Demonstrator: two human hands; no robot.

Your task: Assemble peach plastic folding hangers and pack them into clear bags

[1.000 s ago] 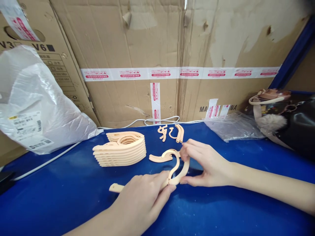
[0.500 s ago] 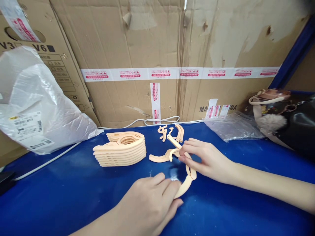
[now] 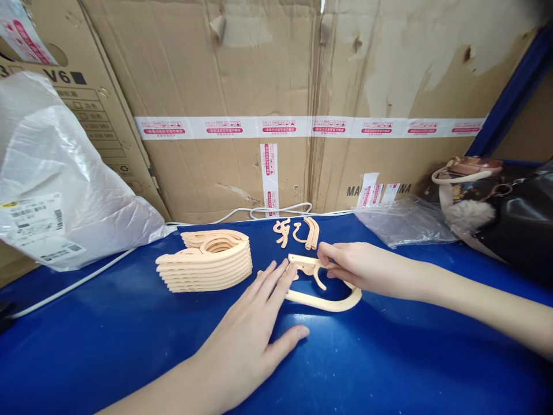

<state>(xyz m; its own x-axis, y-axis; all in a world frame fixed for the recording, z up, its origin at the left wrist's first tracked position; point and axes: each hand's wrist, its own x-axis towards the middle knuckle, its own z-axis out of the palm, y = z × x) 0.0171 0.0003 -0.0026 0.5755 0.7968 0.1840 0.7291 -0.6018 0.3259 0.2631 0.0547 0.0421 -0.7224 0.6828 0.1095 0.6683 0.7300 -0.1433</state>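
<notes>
A peach plastic folding hanger (image 3: 324, 302) lies at the middle of the blue table, its curved arm bowed toward me and its hook inside the curve. My right hand (image 3: 360, 266) pinches the hanger on its right side. With fingers stretched and thumb spread, my left hand (image 3: 242, 340) reaches over the hanger's left end; the fingertips hide part of it and a loose hanger piece (image 3: 260, 274) beneath. To the left stands a neat stack of folded hangers (image 3: 207, 276). Behind the hands lie curved hanger arms (image 3: 311, 233), a loose hook (image 3: 298, 233) and small hanger parts (image 3: 283, 231).
Cardboard boxes (image 3: 207, 173) wall off the back of the table (image 3: 389, 369). At left leans a white plastic parcel bag (image 3: 95, 190) beside a white cable (image 3: 73, 282). A clear plastic bag (image 3: 401, 225) and a dark bag (image 3: 514, 213) are at right.
My left hand has let go of the hanger's arm, opened, and moved up and left. The hanger has turned and now lies with its curve toward me, still in my right hand.
</notes>
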